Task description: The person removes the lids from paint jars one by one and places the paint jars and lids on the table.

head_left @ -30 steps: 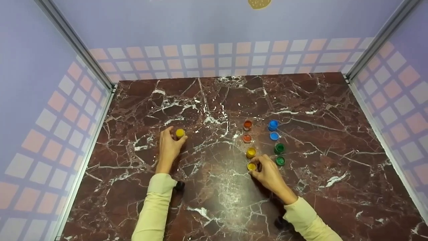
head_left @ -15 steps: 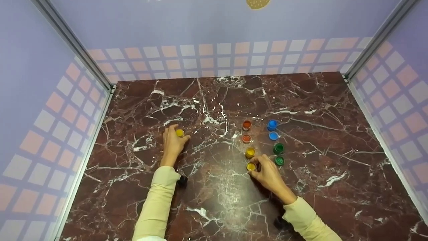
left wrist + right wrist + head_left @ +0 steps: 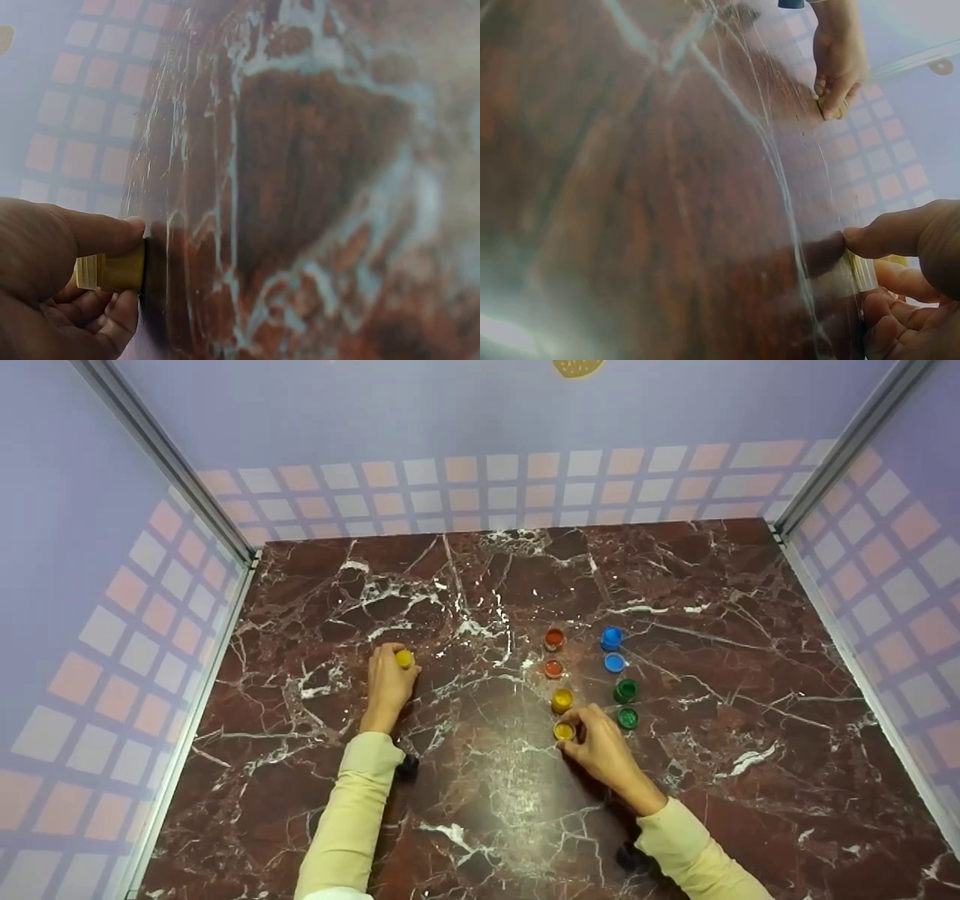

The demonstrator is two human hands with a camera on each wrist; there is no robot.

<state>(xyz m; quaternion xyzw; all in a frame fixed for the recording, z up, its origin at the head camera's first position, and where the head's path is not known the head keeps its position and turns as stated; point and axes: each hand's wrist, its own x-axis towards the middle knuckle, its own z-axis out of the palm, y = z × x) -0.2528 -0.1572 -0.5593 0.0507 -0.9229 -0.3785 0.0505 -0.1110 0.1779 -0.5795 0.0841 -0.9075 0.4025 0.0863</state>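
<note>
At the left of the head view, my left hand (image 3: 389, 684) grips a small yellow paint jar (image 3: 405, 659) standing on the table. A ridged cap tops this jar (image 3: 112, 271) in the left wrist view, with fingers on both sides of it. My right hand (image 3: 602, 746) pinches a shallow lid (image 3: 564, 731), yellow inside, between thumb and fingers at table level. Just beyond that lid is an uncapped yellow paint jar (image 3: 562, 700). In the right wrist view, the lid's ridged edge (image 3: 863, 274) shows between my fingers.
Uncapped red (image 3: 554, 640), blue (image 3: 611, 638) and green (image 3: 625, 691) paint jars stand at the right, with a red lid (image 3: 553, 669), a blue lid (image 3: 615, 663) and a green lid (image 3: 628, 718) in front of them. Patterned panels (image 3: 480, 427) border the marbled table (image 3: 480, 585).
My left hand has shifted slightly to the right and wraps closer around the yellow jar, which stays in place. My right hand keeps its hold on the yellow lid.
</note>
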